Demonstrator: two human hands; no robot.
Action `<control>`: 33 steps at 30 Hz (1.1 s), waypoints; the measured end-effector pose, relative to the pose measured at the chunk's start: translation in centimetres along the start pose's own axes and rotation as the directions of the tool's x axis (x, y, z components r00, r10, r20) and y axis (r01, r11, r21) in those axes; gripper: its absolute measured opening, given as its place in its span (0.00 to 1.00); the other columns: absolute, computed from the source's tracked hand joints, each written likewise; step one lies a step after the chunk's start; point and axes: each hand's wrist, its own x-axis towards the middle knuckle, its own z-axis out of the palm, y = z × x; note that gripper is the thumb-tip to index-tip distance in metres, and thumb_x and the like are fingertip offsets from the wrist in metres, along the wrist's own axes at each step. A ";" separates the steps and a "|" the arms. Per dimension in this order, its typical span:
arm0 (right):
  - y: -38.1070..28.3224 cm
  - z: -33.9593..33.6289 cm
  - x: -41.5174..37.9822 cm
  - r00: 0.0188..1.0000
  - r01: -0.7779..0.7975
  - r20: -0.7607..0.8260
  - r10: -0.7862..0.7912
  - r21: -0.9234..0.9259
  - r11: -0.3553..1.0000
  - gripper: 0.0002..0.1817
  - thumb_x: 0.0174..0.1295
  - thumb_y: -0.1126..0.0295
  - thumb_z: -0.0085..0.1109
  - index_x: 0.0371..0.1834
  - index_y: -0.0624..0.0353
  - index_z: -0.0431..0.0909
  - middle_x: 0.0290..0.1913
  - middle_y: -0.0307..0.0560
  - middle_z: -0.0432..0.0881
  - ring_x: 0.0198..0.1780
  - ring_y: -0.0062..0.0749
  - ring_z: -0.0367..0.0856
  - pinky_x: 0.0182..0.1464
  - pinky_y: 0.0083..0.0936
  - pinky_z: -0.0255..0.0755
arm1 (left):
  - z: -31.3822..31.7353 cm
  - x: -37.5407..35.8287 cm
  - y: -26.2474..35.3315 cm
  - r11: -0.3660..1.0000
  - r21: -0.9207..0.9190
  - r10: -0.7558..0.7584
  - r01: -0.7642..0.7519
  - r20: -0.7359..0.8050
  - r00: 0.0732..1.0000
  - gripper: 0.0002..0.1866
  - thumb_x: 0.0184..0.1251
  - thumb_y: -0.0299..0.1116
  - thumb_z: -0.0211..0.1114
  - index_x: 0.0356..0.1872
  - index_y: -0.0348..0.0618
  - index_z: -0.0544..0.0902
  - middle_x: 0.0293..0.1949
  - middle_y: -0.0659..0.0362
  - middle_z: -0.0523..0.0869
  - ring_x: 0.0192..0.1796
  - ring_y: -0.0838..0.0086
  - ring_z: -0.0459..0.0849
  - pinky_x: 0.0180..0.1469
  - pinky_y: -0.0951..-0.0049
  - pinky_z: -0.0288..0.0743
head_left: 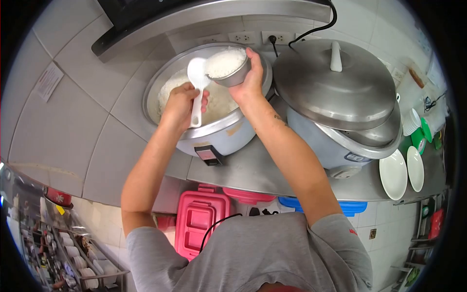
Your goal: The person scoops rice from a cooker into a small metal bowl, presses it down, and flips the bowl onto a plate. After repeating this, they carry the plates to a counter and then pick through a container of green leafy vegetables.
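Over the open rice cooker, my left hand grips a white rice paddle by its handle, blade up. The blade is at the left rim of a small metal bowl heaped with white rice. My right hand holds that bowl from its right side and below, tilted a little. More rice lies inside the cooker beneath both hands.
A second large cooker with a metal lid stands to the right. Oval white dishes lie at the counter's right edge. Overhead is a metal hood edge. Pink and blue lids are below the counter.
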 end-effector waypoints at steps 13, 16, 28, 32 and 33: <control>0.5 0.5 -1.6 0.990 -0.133 0.056 0.131 0.036 0.990 0.30 0.56 0.45 0.54 0.57 0.52 0.71 0.59 0.49 0.74 0.61 0.46 0.71 0.58 0.61 0.62 | -0.6 -1.2 1.1 0.141 0.767 0.667 -0.625 0.394 0.633 0.17 0.66 0.20 0.51 0.55 0.32 0.75 0.40 0.47 0.82 0.40 0.58 0.82 0.45 0.67 0.75; 0.2 1.0 -2.2 0.974 -0.194 0.129 0.184 0.072 0.978 0.35 0.59 0.42 0.46 0.64 0.54 0.67 0.66 0.53 0.67 0.66 0.57 0.65 0.58 0.77 0.54 | -2.3 -1.1 3.1 0.637 0.700 0.475 -0.323 -0.027 0.879 0.15 0.68 0.22 0.49 0.54 0.34 0.76 0.34 0.56 0.81 0.31 0.73 0.78 0.34 0.73 0.74; -3.8 0.7 -10.6 0.941 -0.281 0.199 0.273 0.016 0.959 0.31 0.57 0.46 0.56 0.56 0.57 0.72 0.57 0.50 0.76 0.60 0.47 0.73 0.61 0.53 0.66 | 3.9 -11.1 3.9 -0.046 0.812 0.562 -0.581 0.502 0.657 0.22 0.57 0.17 0.53 0.56 0.35 0.73 0.39 0.45 0.77 0.37 0.48 0.79 0.38 0.56 0.72; -10.1 -1.9 -17.8 0.928 -0.305 0.232 0.293 0.016 0.952 0.34 0.58 0.41 0.54 0.59 0.55 0.71 0.60 0.50 0.75 0.62 0.48 0.72 0.62 0.55 0.64 | 8.0 -15.8 4.7 0.065 0.899 0.735 -0.434 0.251 0.630 0.18 0.69 0.21 0.51 0.60 0.37 0.73 0.33 0.54 0.81 0.37 0.70 0.78 0.41 0.72 0.72; -12.1 -2.7 -20.0 0.925 -0.319 0.220 0.310 0.009 0.948 0.35 0.58 0.40 0.54 0.60 0.55 0.71 0.61 0.50 0.74 0.62 0.48 0.72 0.62 0.55 0.64 | 10.7 -17.8 5.0 0.350 0.842 0.655 -0.411 0.094 0.750 0.22 0.65 0.21 0.55 0.61 0.46 0.73 0.30 0.50 0.81 0.36 0.65 0.82 0.41 0.63 0.75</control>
